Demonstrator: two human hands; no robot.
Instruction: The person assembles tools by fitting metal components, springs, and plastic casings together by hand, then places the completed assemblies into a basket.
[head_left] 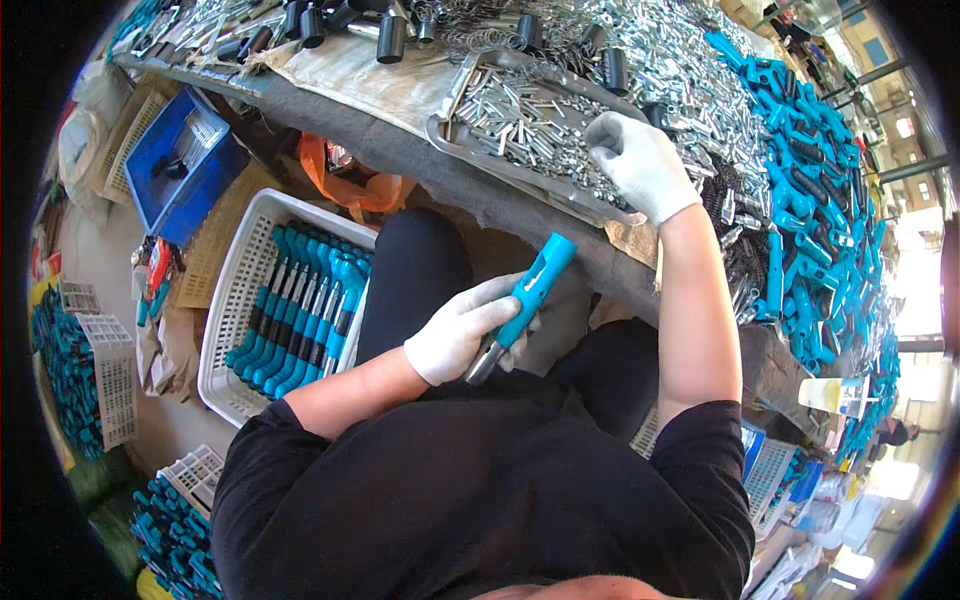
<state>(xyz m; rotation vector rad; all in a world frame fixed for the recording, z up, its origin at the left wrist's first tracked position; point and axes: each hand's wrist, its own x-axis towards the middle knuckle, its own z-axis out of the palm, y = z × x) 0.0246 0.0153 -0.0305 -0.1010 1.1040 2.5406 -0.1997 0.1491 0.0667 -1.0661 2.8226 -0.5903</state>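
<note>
Head view: cluttered workbench (400,150) heaped with metal parts (530,120), white crate (235,290) beside.

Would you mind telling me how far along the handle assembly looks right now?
Done: a white basket at the person's left holds rows of finished-looking teal handles. In hand: the left hand grips one teal handle, while the right hand reaches into the metal tray of small silver pins. Left: a big pile of loose teal parts on the bench.

A teal plastic handle (530,292) with a dark metal end lies tilted in the left hand (462,335); small silver metal pins (520,125) lie heaped under the right hand (640,160).
</note>
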